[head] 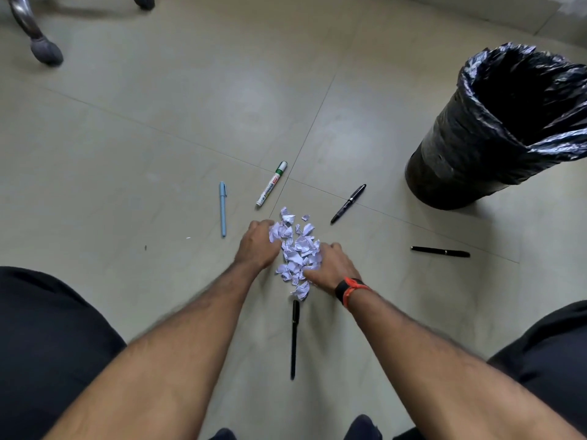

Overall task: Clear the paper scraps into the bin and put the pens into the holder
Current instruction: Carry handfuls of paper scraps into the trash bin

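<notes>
A heap of white paper scraps (297, 249) lies on the tiled floor in front of me. My left hand (258, 246) curls round its left side, and my right hand (332, 265) curls round its right side; both touch the scraps. Around the heap lie a light blue pen (223, 208), a white marker with a green band (271, 184), a dark fountain pen (348, 203), a black pen (440, 251) to the right and another black pen (294, 338) just below the heap. The black bin (476, 166), lined with a black bag, stands at the far right. No pen holder is in view.
A chair's metal leg with a grey castor (44, 50) stands at the top left, and a second castor (144, 0) sits at the top edge. My dark-trousered knees (47, 344) frame the lower corners. A wall base runs along the top right.
</notes>
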Demonstrator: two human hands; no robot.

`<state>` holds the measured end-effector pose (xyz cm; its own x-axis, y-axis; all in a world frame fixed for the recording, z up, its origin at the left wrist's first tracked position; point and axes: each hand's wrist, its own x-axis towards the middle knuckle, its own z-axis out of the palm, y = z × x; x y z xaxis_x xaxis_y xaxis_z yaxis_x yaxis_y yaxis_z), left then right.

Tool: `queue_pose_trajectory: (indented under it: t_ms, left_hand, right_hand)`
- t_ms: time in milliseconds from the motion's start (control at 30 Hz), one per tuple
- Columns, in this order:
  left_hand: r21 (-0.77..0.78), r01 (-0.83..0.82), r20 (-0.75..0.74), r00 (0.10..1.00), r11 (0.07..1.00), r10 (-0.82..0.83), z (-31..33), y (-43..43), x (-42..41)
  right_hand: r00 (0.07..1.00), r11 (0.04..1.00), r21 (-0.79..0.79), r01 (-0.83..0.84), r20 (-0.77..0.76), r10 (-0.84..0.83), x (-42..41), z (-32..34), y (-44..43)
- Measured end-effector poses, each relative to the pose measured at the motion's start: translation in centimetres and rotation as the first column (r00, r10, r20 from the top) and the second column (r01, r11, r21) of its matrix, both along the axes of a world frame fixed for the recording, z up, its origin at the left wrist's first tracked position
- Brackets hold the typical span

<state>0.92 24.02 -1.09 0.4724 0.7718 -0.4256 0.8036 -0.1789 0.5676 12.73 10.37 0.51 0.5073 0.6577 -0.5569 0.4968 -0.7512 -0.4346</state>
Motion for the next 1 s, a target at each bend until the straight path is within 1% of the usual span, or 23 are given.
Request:
queue_pose_trajectory:
  t_ms: [67,100,133,167,233,300,367,400,433,500,567,600,633,667,800,900,1000]
  left_hand:
    - [0.11,-0.005,-0.035,0.999,0.994,0.009,0.1,0.4,0.3]
    - [0.156,0.0,-0.05,0.999,0.988,0.008,0.3,0.7,0.5]
    - [0.181,0.024,-0.065,0.998,0.983,-0.013,0.4,1.4,0.8]
    - [0.182,0.078,-0.082,0.995,0.98,-0.064,0.4,2.0,1.3]
    - [0.156,0.256,-0.11,0.964,0.954,-0.241,0.3,3.2,2.3]
    - [0.136,0.451,-0.145,0.89,0.882,-0.433,0.1,3.8,3.3]
    - [0.098,0.57,-0.172,0.817,0.816,-0.55,0.5,3.5,3.7]
    - [0.088,0.577,-0.155,0.813,0.812,-0.561,0.6,3.2,3.4]
    - [0.083,0.545,-0.121,0.837,0.834,-0.534,0.9,2.7,3.0]
    - [0.071,0.4,-0.051,0.916,0.914,-0.397,1.0,1.9,1.5]
    - [0.067,0.245,0.009,0.969,0.967,-0.246,0.9,1.1,-0.1]
    - [0.064,0.195,0.023,0.98,0.979,-0.197,0.7,0.9,-0.8]
    - [0.064,0.167,0.024,0.985,0.984,-0.169,0.6,0.7,-1.3]
    - [0.057,0.149,0.007,0.989,0.987,-0.149,0.4,0.6,-1.6]
    - [-0.019,0.088,-0.116,0.989,0.996,-0.09,0.1,0.4,-1.4]
    - [-0.062,0.099,-0.127,0.986,0.993,-0.106,-0.1,-0.4,-1.0]
    - [-0.064,0.162,-0.103,0.98,0.985,-0.168,-0.2,-1.1,-1.3]
  right_hand:
    - [0.986,0.989,0.083,0.122,0.102,-0.13,1.3,0.5,1.3]
    - [0.979,0.983,0.128,0.134,0.135,-0.151,2.0,0.5,2.1]
    - [0.981,0.983,0.159,0.098,0.152,-0.122,2.6,0.5,3.1]
    - [0.986,0.986,0.167,0.023,0.161,-0.05,3.1,0.6,4.2]
    - [0.972,0.977,0.122,-0.178,0.174,0.155,3.4,0.8,6.0]
    - [0.931,0.942,0.045,-0.332,0.178,0.32,3.2,0.6,6.9]
    - [0.893,0.909,-0.031,-0.416,0.177,0.415,2.7,0.1,6.8]
    - [0.886,0.9,-0.058,-0.432,0.16,0.436,2.4,-0.1,6.4]
    - [0.889,0.899,-0.065,-0.434,0.133,0.439,2.2,-0.2,6.0]
    - [0.928,0.932,0.009,-0.362,0.092,0.36,1.8,-0.2,4.9]
    - [0.982,0.976,0.134,-0.173,0.096,0.161,1.9,0.0,4.1]
    - [0.992,0.98,0.182,-0.082,0.107,0.064,2.2,0.0,3.7]
    - [0.994,0.979,0.2,-0.031,0.112,0.009,2.5,0.0,3.4]
    - [0.994,0.982,0.189,-0.028,0.111,0.007,2.8,-0.1,3.2]
    - [0.976,0.978,0.075,-0.193,0.122,0.183,3.3,-0.4,4.7]
    - [0.956,0.961,0.04,-0.273,0.126,0.266,2.9,-0.6,6.2]
    - [0.956,0.96,0.038,-0.278,0.105,0.273,2.7,-1.0,5.8]
